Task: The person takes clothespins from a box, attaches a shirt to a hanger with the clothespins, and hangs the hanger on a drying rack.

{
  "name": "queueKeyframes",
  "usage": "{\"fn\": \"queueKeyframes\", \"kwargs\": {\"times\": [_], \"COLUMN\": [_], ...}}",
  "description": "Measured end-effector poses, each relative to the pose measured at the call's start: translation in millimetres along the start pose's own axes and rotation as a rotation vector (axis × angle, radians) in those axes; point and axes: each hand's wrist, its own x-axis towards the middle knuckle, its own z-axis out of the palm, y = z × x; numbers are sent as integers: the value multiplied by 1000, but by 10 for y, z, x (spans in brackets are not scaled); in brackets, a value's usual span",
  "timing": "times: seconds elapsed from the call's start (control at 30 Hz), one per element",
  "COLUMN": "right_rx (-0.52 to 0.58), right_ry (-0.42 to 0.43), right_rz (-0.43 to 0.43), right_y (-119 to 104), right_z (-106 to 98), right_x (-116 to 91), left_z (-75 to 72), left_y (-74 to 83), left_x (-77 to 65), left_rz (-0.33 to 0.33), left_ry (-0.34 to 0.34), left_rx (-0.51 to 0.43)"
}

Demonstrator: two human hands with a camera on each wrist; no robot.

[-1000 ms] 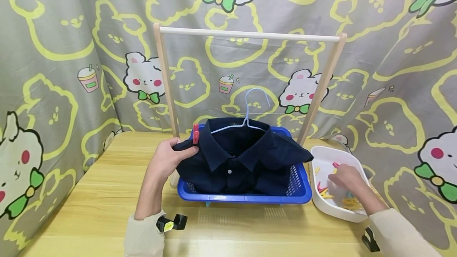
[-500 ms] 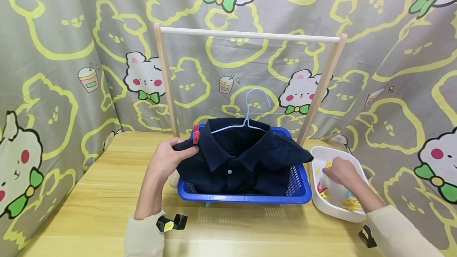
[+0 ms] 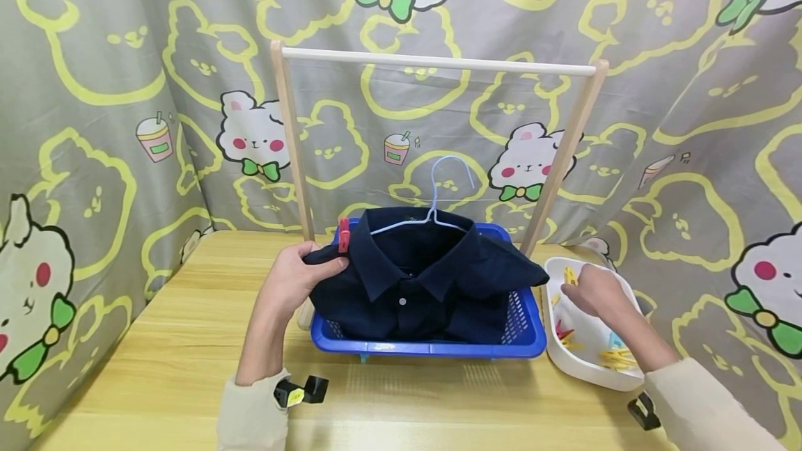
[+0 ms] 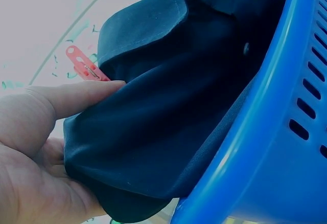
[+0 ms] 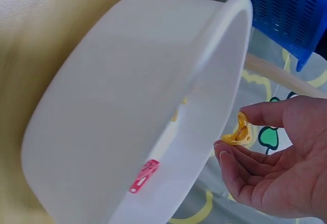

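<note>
A navy collared shirt (image 3: 388, 291) lies in a blue plastic basket (image 3: 432, 349), a pale blue hanger (image 3: 434, 207) set inside its collar. My left hand (image 3: 294, 273) grips the shirt's shoulder at the left, thumb on top. Beside that thumb a red clothespin (image 3: 344, 236) stands on the shoulder. My right hand (image 3: 595, 291) is over the white tub (image 3: 589, 371) at the right. Between thumb and fingertips it pinches a yellow clothespin (image 5: 240, 131), seen in the right wrist view above the tub's rim.
Several yellow clothespins (image 3: 617, 359) and a pink clothespin (image 5: 144, 176) lie in the tub. Behind the basket rises a wooden rack with a white rail (image 3: 438, 60). A patterned curtain (image 3: 388, 19) hangs around the wooden table (image 3: 188, 339).
My right hand has shifted slightly left and up within the tub. The pink clothespin seen by its fingers earlier no longer shows there; a yellow one does. My left hand stays put.
</note>
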Motion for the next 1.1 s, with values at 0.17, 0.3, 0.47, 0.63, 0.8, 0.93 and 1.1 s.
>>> {"fn": "queueKeyframes", "kwargs": {"times": [0.17,0.3,0.47,0.63,0.8,0.93,1.1], "right_rx": [32,51,95,105,84,89,115], "right_ry": [39,80,103,138,167,193,230], "right_rz": [-26,-43,-30,-48,-62,-66,-69], "right_y": [-39,-73,-129,-178,-204,-230,-290], "right_z": [-36,-51,-76,-114,-160,-191,-233], "right_x": [-6,-27,-51,-50,-50,-53,-61], "left_z": [0,4,5,5,7,9,7], "left_y": [-1,1,6,8,6,5,10], "left_x": [0,-3,-5,-6,-8,-8,-10], "left_rz": [-1,-6,-8,-11,-7,-8,-12], "left_ry": [-1,-3,-3,-1,-2,-2,2], "left_rx": [-3,-6,-6,-7,-13,-12,-4]}}
